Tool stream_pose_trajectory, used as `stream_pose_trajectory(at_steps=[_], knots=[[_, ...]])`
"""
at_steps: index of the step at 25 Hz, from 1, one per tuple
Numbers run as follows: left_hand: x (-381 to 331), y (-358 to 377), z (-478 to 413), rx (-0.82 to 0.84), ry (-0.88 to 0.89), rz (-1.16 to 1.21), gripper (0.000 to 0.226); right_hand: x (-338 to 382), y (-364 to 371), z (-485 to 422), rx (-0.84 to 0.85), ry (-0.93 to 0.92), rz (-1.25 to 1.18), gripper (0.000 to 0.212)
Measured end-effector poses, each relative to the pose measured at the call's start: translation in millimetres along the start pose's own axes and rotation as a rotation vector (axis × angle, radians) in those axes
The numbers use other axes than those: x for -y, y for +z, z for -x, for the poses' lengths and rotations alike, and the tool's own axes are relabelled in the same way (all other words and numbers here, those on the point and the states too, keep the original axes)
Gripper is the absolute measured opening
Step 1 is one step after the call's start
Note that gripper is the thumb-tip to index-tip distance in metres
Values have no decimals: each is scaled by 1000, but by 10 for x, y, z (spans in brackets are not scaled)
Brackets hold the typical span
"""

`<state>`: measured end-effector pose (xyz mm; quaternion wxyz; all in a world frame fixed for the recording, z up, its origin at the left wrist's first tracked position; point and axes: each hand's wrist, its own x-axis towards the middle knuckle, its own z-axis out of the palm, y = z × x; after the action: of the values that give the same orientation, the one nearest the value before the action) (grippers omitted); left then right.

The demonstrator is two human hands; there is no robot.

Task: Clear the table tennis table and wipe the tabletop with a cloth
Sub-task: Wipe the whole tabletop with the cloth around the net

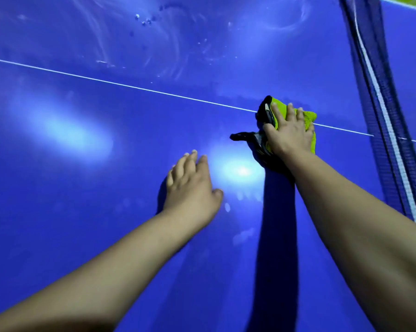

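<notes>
Cloth (307,116), green and black, right of centre on the white line (130,86), near the net (382,116) | right grip (289,133) flat on it, fingers spread, pressing it to the counter (82,212) | left grip (192,185) open, palm down, lower left of it | we judge the smears (168,44) up-frame come next; right grip nearer.

Right hand (289,135) presses green-black cloth (307,116) on blue tabletop (82,212); left hand (191,188) flat beside.

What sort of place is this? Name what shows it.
Likely a table tennis area: a blue tabletop with a white line, a net at the right, the right hand pressing a green cloth.
</notes>
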<state>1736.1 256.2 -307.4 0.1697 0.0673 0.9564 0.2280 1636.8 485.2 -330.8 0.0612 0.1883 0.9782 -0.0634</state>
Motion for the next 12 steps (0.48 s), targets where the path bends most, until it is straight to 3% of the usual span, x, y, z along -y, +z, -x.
stream_pose_trajectory(at_steps=[5,12], knots=[[1196,-535,-62,-74,-195,-8,81,1409,196,53,16,-123,19,63],[2138,-893,105,-183,-355,30,85,3075,453,512,61,-403,55,66]])
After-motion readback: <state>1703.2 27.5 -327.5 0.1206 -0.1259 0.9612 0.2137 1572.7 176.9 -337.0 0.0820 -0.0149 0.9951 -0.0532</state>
